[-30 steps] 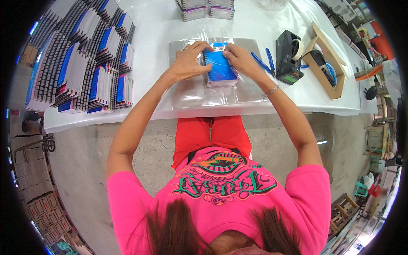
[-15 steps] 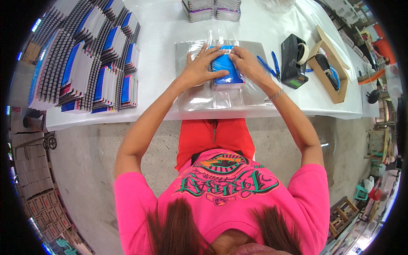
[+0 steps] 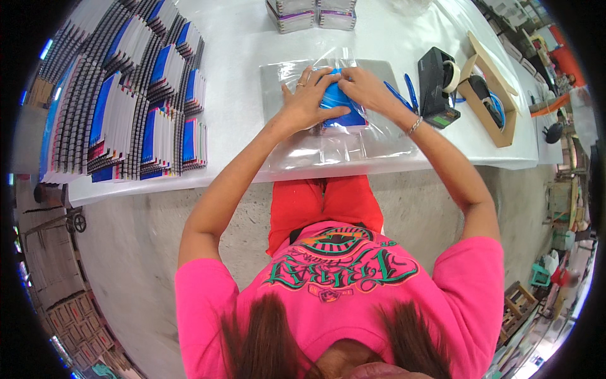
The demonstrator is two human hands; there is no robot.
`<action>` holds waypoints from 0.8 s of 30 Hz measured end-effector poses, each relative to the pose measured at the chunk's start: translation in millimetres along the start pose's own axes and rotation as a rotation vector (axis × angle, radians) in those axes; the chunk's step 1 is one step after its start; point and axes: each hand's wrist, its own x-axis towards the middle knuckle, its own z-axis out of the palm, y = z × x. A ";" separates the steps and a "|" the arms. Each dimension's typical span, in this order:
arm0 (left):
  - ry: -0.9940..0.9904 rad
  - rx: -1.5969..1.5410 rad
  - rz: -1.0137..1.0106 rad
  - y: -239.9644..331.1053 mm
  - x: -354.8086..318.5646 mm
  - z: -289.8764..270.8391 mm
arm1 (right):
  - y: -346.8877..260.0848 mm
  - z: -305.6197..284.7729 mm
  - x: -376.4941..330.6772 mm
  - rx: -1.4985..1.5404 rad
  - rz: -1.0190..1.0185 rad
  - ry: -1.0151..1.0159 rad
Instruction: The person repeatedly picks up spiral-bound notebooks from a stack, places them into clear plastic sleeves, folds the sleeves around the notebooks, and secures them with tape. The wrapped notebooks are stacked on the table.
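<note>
A small spiral notebook [image 3: 339, 100] with a blue cover lies in front of me, apparently on top of a thin stack. Under it are clear plastic sheets [image 3: 303, 151], spread over a grey mat. My left hand [image 3: 309, 100] rests on the left part of the cover, its thumb stretched across and its fingers apart. At the upper right corner of the notebook, the fingers of my right hand [image 3: 365, 90] are bent together. What lies between those fingertips is hidden. Glossy clear film shows just beyond the notebook's top edge.
Tall rows of spiral notebooks [image 3: 126, 95] fill the table's left side. Shrouded small stacks [image 3: 297, 19] stand at the far edge. To the right are blue pens [image 3: 410, 91], a black tape dispenser [image 3: 435, 85] and an open cardboard box [image 3: 505, 129] holding a dark tool.
Both hands have shifted slightly across the top of the notebook and drawn closer together. The left hand has slid right, covering more of the blue cover.
</note>
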 end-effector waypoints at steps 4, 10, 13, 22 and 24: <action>-0.009 0.054 -0.029 -3.3 1.6 -2.7 | 6.3 -28.4 10.9 -0.115 -0.219 -0.248; -0.021 0.083 -0.052 3.2 0.0 -3.5 | 27.5 -36.3 -11.5 0.034 -0.340 -0.240; 0.001 0.019 -0.034 -3.7 0.5 0.1 | 26.3 -22.9 -23.3 0.112 -0.361 -0.078; 0.402 -0.376 0.155 -8.3 -8.9 16.1 | 11.4 -13.8 -16.6 -0.176 -0.220 -0.132; 0.367 -0.264 0.068 -14.0 -6.5 9.6 | 3.4 -17.5 -14.3 -0.241 -0.154 -0.157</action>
